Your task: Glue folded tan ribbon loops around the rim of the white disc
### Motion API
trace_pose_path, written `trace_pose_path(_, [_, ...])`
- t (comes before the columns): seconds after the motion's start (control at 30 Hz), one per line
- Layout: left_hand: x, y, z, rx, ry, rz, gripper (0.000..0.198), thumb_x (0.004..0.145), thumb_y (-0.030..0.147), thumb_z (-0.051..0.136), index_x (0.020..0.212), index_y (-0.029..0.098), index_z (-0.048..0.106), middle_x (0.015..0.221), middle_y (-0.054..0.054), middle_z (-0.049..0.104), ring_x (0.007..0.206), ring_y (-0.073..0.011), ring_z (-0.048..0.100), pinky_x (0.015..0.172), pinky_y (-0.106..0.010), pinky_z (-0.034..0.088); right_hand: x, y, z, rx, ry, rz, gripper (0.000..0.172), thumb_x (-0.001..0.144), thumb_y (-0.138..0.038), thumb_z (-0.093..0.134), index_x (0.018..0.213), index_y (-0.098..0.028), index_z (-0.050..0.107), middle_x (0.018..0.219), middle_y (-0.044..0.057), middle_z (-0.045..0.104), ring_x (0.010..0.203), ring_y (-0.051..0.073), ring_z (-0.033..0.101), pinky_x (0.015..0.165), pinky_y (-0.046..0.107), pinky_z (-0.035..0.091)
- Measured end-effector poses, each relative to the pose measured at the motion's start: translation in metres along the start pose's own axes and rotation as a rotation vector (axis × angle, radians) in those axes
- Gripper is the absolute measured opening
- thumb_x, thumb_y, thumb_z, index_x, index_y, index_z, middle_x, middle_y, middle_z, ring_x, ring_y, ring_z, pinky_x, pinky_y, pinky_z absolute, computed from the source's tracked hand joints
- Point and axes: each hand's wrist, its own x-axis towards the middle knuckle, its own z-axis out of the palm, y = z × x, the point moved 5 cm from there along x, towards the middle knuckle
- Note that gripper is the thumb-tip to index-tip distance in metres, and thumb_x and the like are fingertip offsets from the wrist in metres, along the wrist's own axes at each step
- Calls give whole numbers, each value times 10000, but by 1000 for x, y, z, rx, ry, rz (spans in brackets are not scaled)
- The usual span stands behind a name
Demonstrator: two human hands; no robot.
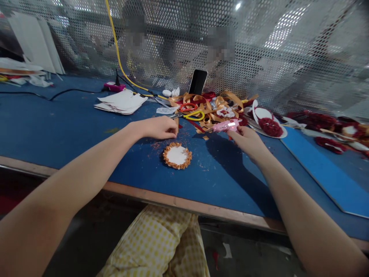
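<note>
A pink hot glue gun (226, 125) is in my right hand (245, 140), its nozzle pointing left over cut pieces of gold ribbon. My left hand (163, 127) hovers low over the table with fingers curled and pressed together; whether a small piece sits between the fingertips is hidden. Just in front of that hand lies a round white disc (177, 155), edged with a ring of gathered gold-brown ribbon. Neither hand touches the disc. Yellow-handled scissors (194, 115) rest behind, close to my left hand, and red-handled scissors (188, 107) lie beyond them.
Gold and red ribbon (227, 102) is heaped at the back, before a propped phone (198, 82). White sheets (121, 102) are stacked at left, near a magenta power socket (114, 87). Dark red rosettes (270, 127) and a blue board (328, 173) lie right. Perforated metal stands behind.
</note>
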Motion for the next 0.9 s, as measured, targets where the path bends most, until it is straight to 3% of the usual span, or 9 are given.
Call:
trace_pose_path(0.2, [-8, -9, -9, 49, -60, -132, 241, 953, 277, 565, 1007, 176, 776, 969, -84, 796, 814, -187, 691, 741, -294, 446, 1, 0, 0, 15, -12, -2, 257, 827, -483, 614, 771, -235, 579, 672, 14, 577, 676, 198, 540, 630, 330, 361])
trace_pose_path(0.4, [-9, -15, -13, -80, -48, -81, 220, 932, 316, 643, 981, 199, 823, 980, -62, 828, 871, -181, 737, 788, -277, 466, 0, -1, 0, -12, -7, 2, 265, 848, -478, 601, 777, -223, 584, 690, 18, 584, 664, 185, 531, 639, 329, 357])
trace_pose_path(0.6, [-8, -1, -11, 96, -59, -49, 220, 928, 307, 609, 928, 198, 800, 944, -65, 802, 836, -184, 702, 723, -282, 431, -1, -4, -1, -8, 8, 1, 260, 839, -471, 613, 806, -213, 610, 699, 27, 604, 667, 185, 533, 634, 329, 368])
trace_pose_path(0.73, [-8, 11, -7, 300, -102, -157, 192, 897, 246, 555, 859, 189, 734, 867, -85, 751, 675, -193, 612, 613, -320, 354, 0, -2, 0, 6, 4, 14, 244, 842, -459, 617, 799, -219, 599, 699, 23, 593, 678, 187, 532, 632, 326, 369])
trace_pose_path(0.83, [-9, 10, -4, 282, -164, -231, 236, 945, 283, 491, 878, 185, 695, 859, -94, 724, 629, -191, 576, 597, -332, 348, 1, 1, 1, 22, -4, 20, 239, 850, -459, 618, 819, -222, 606, 716, 20, 595, 685, 190, 534, 645, 329, 379])
trace_pose_path(0.9, [-9, 10, -8, 215, -130, -200, 323, 1015, 327, 398, 968, 177, 680, 934, -111, 729, 701, -199, 607, 647, -324, 392, 3, 3, 1, 22, -2, 20, 233, 854, -453, 621, 830, -221, 613, 714, 17, 591, 676, 189, 529, 654, 332, 384])
